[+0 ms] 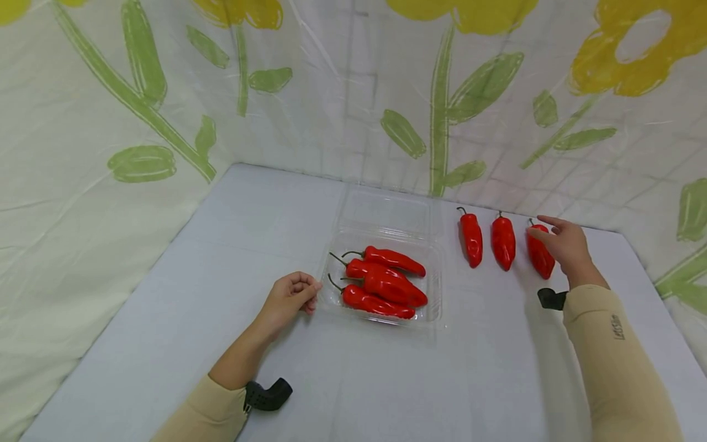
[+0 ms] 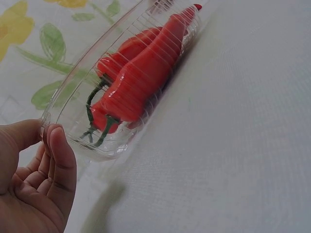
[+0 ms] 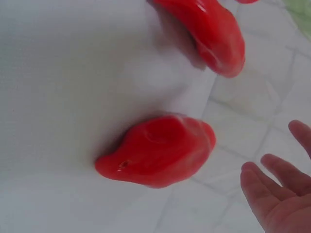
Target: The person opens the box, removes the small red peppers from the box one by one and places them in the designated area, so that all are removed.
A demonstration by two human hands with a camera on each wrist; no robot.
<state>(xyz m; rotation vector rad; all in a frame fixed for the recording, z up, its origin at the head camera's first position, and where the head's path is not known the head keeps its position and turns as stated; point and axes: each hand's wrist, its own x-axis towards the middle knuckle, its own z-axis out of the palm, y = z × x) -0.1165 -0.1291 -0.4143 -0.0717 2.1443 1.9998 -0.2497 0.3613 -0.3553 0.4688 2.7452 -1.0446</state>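
Packing step in hand: our left hand (image 1: 289,298) pinched the near-left rim of the clear tray (image 1: 436,288), mid-surface, holding four red peppers (image 1: 386,285). Our right hand (image 1: 563,242), fingers wide and empty, hovered at the rightmost loose pepper (image 1: 540,255) near the far-right edge. Next, we judged, that hand must close around it

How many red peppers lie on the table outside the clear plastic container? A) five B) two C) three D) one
C: three red peppers lie in a row on the table to the right of the clear plastic container, the rightmost one partly behind the right hand; the others sit inside the container.
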